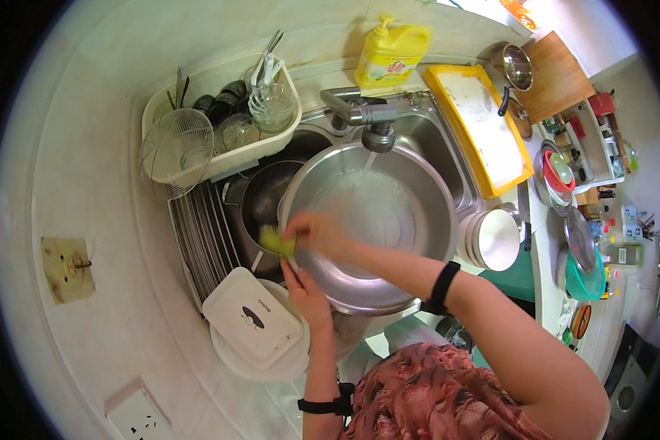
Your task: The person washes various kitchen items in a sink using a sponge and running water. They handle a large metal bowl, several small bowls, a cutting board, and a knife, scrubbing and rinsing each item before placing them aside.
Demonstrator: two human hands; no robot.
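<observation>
A large stainless steel basin rests over the sink, and a thin stream of water runs into it from the faucet. At its left rim, my right hand is blurred and holds a yellow-green sponge or cloth against the rim's outer side. My left hand grips the basin's lower left rim, fingers outside and thumb towards the inside. A dark pot sits just left of the basin, partly hidden by it.
A cream dish rack with glasses, bowls and a wire strainer stands upper left. A white rectangular lid or tray lies lower left. Stacked white bowls, a yellow-framed tray and a yellow detergent jug stand right and behind.
</observation>
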